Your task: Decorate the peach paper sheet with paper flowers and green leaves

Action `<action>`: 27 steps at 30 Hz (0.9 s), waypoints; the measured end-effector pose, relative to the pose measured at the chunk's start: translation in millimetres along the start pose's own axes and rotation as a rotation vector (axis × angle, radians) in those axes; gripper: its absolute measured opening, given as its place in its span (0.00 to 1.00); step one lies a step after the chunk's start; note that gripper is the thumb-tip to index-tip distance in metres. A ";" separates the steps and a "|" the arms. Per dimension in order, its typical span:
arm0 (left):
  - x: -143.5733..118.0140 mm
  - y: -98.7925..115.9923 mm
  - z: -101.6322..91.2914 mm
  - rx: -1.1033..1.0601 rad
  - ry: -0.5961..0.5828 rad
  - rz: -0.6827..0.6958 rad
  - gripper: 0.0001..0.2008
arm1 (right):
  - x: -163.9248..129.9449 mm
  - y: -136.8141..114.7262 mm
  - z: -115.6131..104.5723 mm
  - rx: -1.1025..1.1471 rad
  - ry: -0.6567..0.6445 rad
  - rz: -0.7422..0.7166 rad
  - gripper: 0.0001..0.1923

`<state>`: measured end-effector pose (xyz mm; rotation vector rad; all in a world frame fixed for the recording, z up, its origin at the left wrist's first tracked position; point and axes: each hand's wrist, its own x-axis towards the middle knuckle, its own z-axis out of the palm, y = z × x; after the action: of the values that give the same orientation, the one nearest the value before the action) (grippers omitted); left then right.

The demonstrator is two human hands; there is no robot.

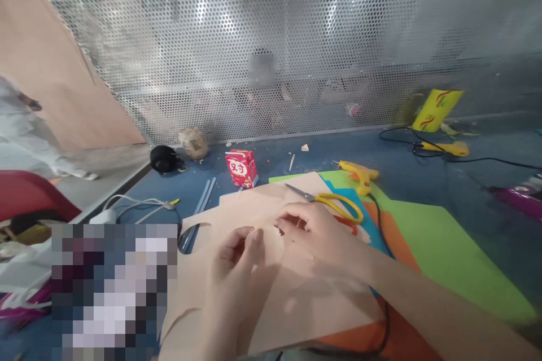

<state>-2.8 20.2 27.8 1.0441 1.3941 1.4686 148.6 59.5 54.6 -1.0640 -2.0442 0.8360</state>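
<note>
Between my hands is a small pale, roundish piece of paper [272, 248] with a notched edge, close in colour to the sheet below. My left hand [237, 256] pinches its left side between thumb and fingers. At its upper right edge, the fingers of my right hand [311, 231] are curled together and seem to grip it; the fingertips are partly blurred. Both hands are over a large cream paper sheet [322, 304]. Scissors with yellow handles [339, 203] lie just beyond my right hand.
Green [449, 248], blue and orange sheets lie under the cream one. A yellow glue gun [359, 175] rests behind, its black cord running past my right forearm. A red box [241, 168], clear glue sticks [201, 203] and a second glue gun [444, 148] stand farther out, before a perforated metal screen [296, 28].
</note>
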 end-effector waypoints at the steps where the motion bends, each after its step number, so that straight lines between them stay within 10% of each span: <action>1: -0.3 0.5 0.6 0.024 0.021 0.026 0.12 | 0.3 0.6 -3.5 -0.039 0.013 0.002 0.10; 7: 0.1 -1.2 -1.5 0.185 0.070 0.178 0.07 | 0.9 24.3 -40.7 -0.697 0.199 0.359 0.09; 11: -1.1 -7.3 -7.8 0.489 -0.019 0.621 0.05 | -1.5 61.5 -62.9 -0.987 0.277 0.680 0.17; 19: -4.9 -11.1 -14.9 0.725 -0.051 1.133 0.15 | -3.1 113.6 -91.1 -0.859 0.259 0.855 0.21; 27: -18.8 -11.3 -17.6 0.879 -0.323 1.414 0.18 | 19.8 136.9 -111.0 -0.579 0.345 0.915 0.17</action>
<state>-13.5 -2.6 15.5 3.0767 0.9736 1.3213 286.0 164.8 15.9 -2.3669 -1.4756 0.3865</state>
